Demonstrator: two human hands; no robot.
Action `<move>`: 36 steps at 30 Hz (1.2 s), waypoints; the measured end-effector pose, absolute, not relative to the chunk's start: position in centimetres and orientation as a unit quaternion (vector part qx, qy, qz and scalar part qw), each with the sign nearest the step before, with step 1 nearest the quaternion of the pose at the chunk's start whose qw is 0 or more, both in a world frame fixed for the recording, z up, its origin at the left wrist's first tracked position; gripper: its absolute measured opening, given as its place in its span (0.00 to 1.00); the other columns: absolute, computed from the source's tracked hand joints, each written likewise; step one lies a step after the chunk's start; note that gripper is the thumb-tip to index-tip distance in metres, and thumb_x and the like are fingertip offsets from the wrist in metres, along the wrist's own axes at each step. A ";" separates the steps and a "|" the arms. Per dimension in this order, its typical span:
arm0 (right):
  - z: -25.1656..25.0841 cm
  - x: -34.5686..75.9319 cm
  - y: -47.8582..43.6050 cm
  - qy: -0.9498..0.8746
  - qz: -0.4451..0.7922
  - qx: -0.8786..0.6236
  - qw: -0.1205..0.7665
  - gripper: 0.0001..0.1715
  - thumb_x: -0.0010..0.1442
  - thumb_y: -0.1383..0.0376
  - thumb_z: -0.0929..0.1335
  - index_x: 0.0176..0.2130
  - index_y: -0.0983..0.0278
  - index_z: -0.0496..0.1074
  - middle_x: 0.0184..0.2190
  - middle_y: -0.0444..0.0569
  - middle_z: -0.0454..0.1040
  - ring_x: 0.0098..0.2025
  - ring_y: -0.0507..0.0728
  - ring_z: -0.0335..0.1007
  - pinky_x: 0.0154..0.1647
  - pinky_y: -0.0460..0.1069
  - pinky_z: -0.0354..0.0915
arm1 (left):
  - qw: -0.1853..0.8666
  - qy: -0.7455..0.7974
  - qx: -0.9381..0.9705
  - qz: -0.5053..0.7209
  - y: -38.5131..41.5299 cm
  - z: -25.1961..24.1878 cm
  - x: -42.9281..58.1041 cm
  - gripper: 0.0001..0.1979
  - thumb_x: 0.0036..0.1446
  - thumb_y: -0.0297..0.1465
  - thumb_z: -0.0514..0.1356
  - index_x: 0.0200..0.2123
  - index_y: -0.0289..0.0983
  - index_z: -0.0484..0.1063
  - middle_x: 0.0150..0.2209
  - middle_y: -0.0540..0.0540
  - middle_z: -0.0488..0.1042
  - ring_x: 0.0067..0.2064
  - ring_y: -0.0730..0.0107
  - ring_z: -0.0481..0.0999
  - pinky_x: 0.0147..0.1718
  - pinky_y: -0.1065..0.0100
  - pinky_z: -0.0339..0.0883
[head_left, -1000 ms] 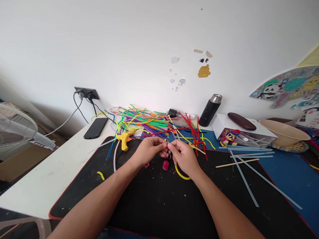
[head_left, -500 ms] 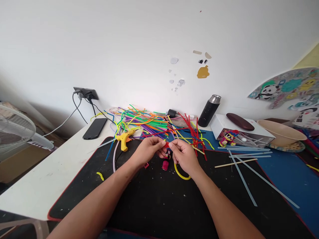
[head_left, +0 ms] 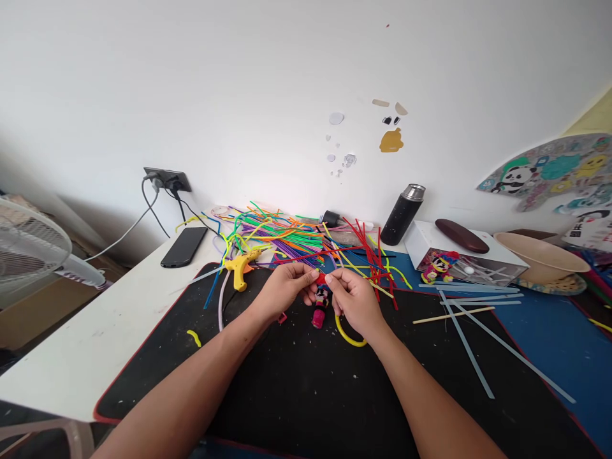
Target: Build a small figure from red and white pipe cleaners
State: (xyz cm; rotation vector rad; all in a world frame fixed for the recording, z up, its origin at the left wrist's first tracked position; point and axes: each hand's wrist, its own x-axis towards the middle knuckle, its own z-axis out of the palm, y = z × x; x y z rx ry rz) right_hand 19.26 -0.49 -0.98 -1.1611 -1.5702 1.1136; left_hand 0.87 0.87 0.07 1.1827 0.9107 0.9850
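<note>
My left hand (head_left: 287, 290) and my right hand (head_left: 352, 296) meet above the middle of the black mat. Their thumbs and fingertips pinch a small red fuzzy piece (head_left: 322, 278) from either side. Just below it, between the hands, is a small doll-like figure (head_left: 319, 313) with a dark patterned upper part and a magenta lower end; whether it joins the red piece I cannot tell. A yellow pipe cleaner (head_left: 351, 340) curves out beneath my right hand. Left of the hands lies a yellow glue gun (head_left: 239, 268).
Many coloured pipe cleaners (head_left: 282, 236) lie heaped by the wall. A black thermos (head_left: 404, 215), a white box (head_left: 415, 252) with a finished-looking doll (head_left: 437, 266), and translucent glue sticks (head_left: 468, 347) are at the right. A phone (head_left: 184, 247) and a fan (head_left: 33, 239) are at the left.
The hands keep their pinch on the red piece, with hardly any movement. The whole view has shifted very slightly.
</note>
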 end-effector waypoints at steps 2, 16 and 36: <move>-0.9 19.3 -0.5 -0.629 0.447 -0.464 0.435 0.20 0.67 0.49 0.67 0.32 0.61 0.71 0.13 0.37 0.64 0.14 0.50 0.58 0.18 0.46 0.54 | 0.628 0.384 0.521 0.433 0.9 0.2 0.7 0.25 0.50 0.50 0.73 0.34 0.34 0.75 0.28 0.48 0.77 0.26 0.72 0.77 0.27 0.70 0.73; -1.3 19.5 -0.1 -0.607 0.481 -0.454 0.441 0.20 0.67 0.48 0.68 0.35 0.61 0.74 0.13 0.37 0.63 0.15 0.51 0.60 0.18 0.45 0.58 | 0.452 0.415 0.647 0.452 0.4 -0.1 0.9 0.12 0.57 0.34 0.66 0.44 0.36 0.79 0.30 0.49 0.78 0.31 0.69 0.76 0.33 0.68 0.72; -1.3 19.8 0.3 -0.579 0.507 -0.447 0.457 0.21 0.64 0.48 0.70 0.36 0.63 0.73 0.14 0.36 0.64 0.14 0.50 0.60 0.18 0.45 0.58 | 0.512 0.400 0.605 0.460 0.6 -0.4 1.1 0.18 0.55 0.37 0.70 0.46 0.35 0.78 0.35 0.47 0.79 0.33 0.68 0.76 0.33 0.68 0.71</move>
